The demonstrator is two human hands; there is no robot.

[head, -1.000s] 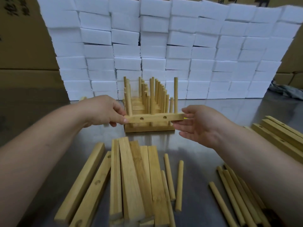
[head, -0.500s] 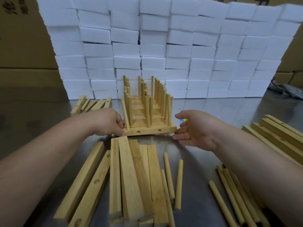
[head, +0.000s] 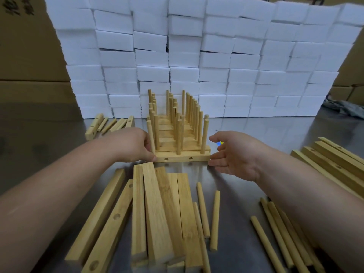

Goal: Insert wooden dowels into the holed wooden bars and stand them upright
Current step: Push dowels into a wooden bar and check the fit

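A holed wooden bar [head: 183, 158] with three upright dowels stands on the steel table at the front of a row of finished dowelled bars [head: 175, 123]. My left hand [head: 132, 147] has its fingers curled on the bar's left end, beside the leftmost dowel [head: 151, 137]. My right hand [head: 235, 154] is open with fingers spread; its fingertips are just at the bar's right end. Loose holed bars [head: 157, 211] lie flat in front of me, with two loose dowels [head: 208, 213] beside them.
More dowels [head: 279, 239] lie at the lower right under my right forearm. A stack of bars [head: 334, 162] sits at the right, and a small pile of bars and dowels [head: 107, 126] at the back left. A wall of white foam blocks [head: 197, 56] closes off the back.
The dowelled bar, held up in both hands a second ago, now rests on the table at the front of the row. My right hand has let go and opened.
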